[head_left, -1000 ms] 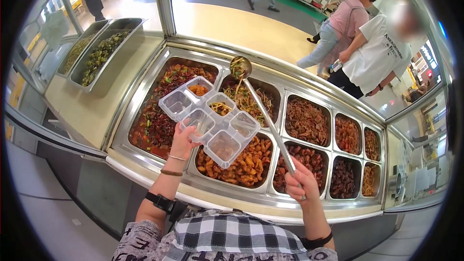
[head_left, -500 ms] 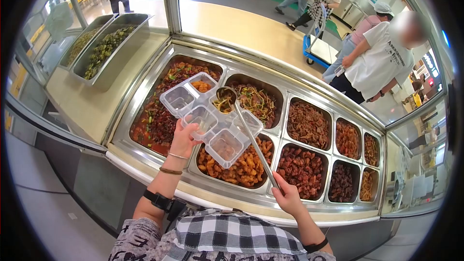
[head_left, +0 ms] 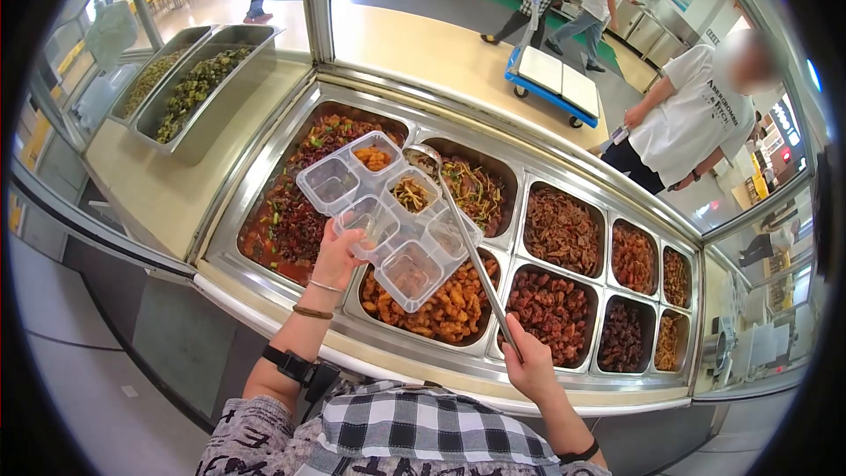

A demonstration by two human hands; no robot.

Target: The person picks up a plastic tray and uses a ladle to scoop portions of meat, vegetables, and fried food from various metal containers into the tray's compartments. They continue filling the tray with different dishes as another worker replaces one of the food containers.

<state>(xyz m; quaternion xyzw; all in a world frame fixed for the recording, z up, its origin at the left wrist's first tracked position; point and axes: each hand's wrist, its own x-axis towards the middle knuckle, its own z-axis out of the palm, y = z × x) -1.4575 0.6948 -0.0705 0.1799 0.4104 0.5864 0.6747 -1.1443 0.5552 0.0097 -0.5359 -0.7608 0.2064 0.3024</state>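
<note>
My left hand [head_left: 339,251] grips the near-left edge of a clear plastic compartment tray [head_left: 412,275], held tilted above the food pans. One compartment holds orange pieces [head_left: 373,158], another a heap of shredded food [head_left: 411,195]; the other compartments look bare. My right hand [head_left: 532,361] is wrapped round the long handle of a metal ladle [head_left: 471,256]. The ladle's bowl is at the tray's far edge, near the pan of shredded food [head_left: 473,189]. Below the tray lie a pan of orange-brown fried pieces [head_left: 463,313] and a pan of red saucy food [head_left: 286,225].
Several pans of dark meat pieces [head_left: 551,304] stretch to the right along the steel counter. Two deep pans of green food [head_left: 198,88] stand on the left ledge. Glass panels enclose the counter. A person in a white shirt [head_left: 696,106] stands beyond it, with a blue cart [head_left: 551,79] nearby.
The ladle's bowl has moved from over the tray compartment to its far edge, and shredded food now shows in that compartment. The cart has moved left, and people in the background have walked.
</note>
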